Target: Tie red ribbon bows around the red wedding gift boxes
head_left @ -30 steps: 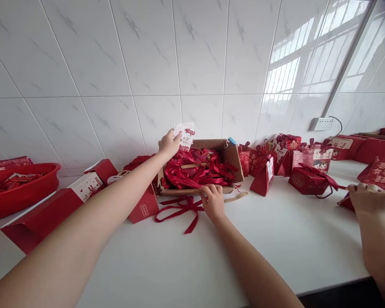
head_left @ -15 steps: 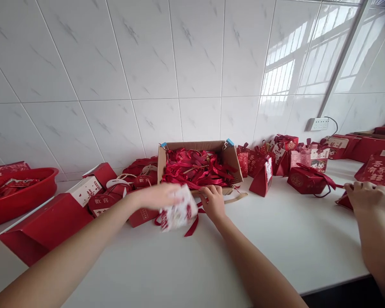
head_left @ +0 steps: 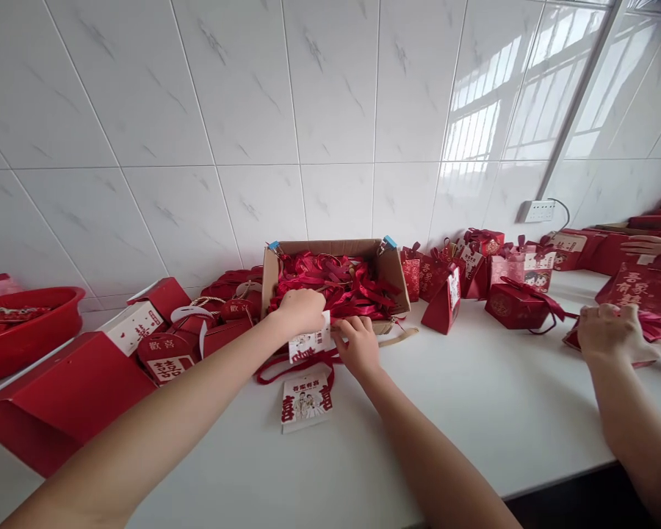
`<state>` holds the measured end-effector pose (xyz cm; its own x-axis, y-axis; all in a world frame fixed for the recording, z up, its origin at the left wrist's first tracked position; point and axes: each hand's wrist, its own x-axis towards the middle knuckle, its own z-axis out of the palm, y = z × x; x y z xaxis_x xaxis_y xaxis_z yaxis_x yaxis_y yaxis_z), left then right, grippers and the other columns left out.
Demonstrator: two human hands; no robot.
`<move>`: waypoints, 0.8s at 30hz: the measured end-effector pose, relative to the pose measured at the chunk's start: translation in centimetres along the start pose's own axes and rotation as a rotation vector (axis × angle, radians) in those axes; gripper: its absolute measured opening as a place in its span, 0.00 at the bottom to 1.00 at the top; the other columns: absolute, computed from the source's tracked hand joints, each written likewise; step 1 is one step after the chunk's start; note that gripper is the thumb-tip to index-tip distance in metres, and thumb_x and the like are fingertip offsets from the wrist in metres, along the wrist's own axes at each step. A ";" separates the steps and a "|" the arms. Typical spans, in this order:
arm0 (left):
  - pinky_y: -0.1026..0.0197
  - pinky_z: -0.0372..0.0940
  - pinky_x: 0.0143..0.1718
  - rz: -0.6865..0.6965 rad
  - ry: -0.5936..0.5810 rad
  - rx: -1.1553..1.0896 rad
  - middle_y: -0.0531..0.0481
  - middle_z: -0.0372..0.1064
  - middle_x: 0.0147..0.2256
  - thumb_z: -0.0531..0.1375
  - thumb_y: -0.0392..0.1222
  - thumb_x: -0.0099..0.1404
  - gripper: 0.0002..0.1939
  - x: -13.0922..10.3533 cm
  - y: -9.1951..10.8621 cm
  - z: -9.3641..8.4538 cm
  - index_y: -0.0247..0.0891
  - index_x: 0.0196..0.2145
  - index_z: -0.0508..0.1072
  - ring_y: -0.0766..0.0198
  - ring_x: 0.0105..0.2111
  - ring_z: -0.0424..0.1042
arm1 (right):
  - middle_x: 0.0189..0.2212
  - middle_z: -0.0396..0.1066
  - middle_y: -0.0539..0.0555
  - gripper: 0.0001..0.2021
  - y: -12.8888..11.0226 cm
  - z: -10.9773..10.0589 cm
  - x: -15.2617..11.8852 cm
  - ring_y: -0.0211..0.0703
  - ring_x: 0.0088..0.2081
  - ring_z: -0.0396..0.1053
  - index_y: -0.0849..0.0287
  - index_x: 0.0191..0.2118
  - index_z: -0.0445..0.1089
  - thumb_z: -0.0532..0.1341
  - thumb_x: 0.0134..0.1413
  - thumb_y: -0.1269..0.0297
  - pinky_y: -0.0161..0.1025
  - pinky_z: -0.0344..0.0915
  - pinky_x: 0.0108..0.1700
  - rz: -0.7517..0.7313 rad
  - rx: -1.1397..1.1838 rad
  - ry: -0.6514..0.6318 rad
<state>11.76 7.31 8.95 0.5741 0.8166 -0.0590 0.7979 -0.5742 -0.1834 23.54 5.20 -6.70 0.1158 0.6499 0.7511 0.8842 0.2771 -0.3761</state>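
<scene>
Pinching a printed card (head_left: 311, 345) beneath closed fingers of the left hand (head_left: 302, 310), beside the curled right hand (head_left: 358, 342) of unclear grip.

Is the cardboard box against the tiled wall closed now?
No, the cardboard box is open at the top, and red ribbons are visible inside it.

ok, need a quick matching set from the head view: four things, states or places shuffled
1. cardboard box
2. red tub
3. wall socket
4. wearer's left hand

A. at the picture's far left
B. at a white card
C. holds red ribbons
D. on the tiled wall, toward the right

Pairs: 1-C, 2-A, 3-D, 4-B
</scene>
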 end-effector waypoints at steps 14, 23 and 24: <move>0.59 0.59 0.52 0.300 0.301 -0.080 0.51 0.61 0.59 0.49 0.39 0.66 0.20 8.3 3.1 1.4 0.46 0.54 0.67 0.59 0.56 0.61 | 0.36 0.70 0.54 0.09 -1.0 0.0 -0.1 0.49 0.41 0.60 0.52 0.41 0.73 0.58 0.57 0.66 0.41 0.61 0.41 0.064 -0.039 -0.058; 0.43 0.54 0.48 -0.078 0.245 0.158 0.35 0.75 0.32 0.57 0.47 0.62 0.15 9.6 -0.1 3.5 0.33 0.31 0.77 0.43 0.43 0.71 | 0.37 0.71 0.53 0.10 -0.6 0.2 0.1 0.48 0.42 0.59 0.51 0.43 0.73 0.57 0.58 0.67 0.41 0.62 0.42 0.046 0.011 -0.023; 0.43 0.53 0.49 -0.108 0.248 0.179 0.35 0.75 0.32 0.59 0.45 0.59 0.12 9.5 -0.8 3.2 0.33 0.31 0.77 0.42 0.43 0.70 | 0.37 0.71 0.53 0.10 -0.6 0.2 0.1 0.48 0.42 0.59 0.51 0.43 0.73 0.57 0.58 0.66 0.41 0.62 0.43 0.048 0.014 -0.019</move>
<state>15.94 15.69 5.42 0.5331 0.8203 0.2071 0.8242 -0.4482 -0.3462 22.90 5.21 -6.49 0.1491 0.6756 0.7220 0.8714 0.2554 -0.4189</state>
